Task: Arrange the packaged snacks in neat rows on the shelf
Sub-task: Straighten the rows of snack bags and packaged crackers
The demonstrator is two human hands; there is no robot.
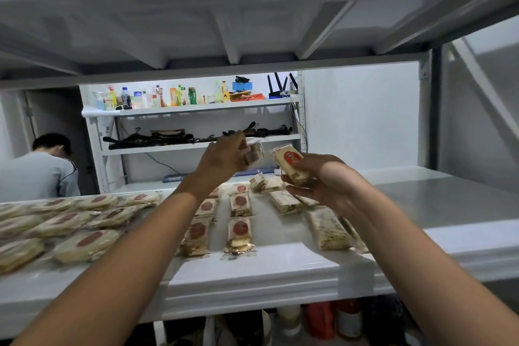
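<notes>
Both my hands are raised over the back of a white shelf [280,267]. My left hand [222,161] grips a clear packet of brownish snack pieces [254,153]. My right hand [328,180] holds a pale packaged cake with a red round label [290,163], tilted up. Below them, red-labelled packets [240,229] lie in short columns at the shelf's middle. Nut-speckled bars [330,229] lie in a column to the right. A loose heap of round red-labelled cakes [84,244] covers the shelf's left part.
A shelf board [252,22] hangs low overhead. Behind stands another rack with bottles [174,97] and dark straps [168,137]. A person in a grey top [39,174] is at the far left. Jars and bottles [331,320] sit on the level below.
</notes>
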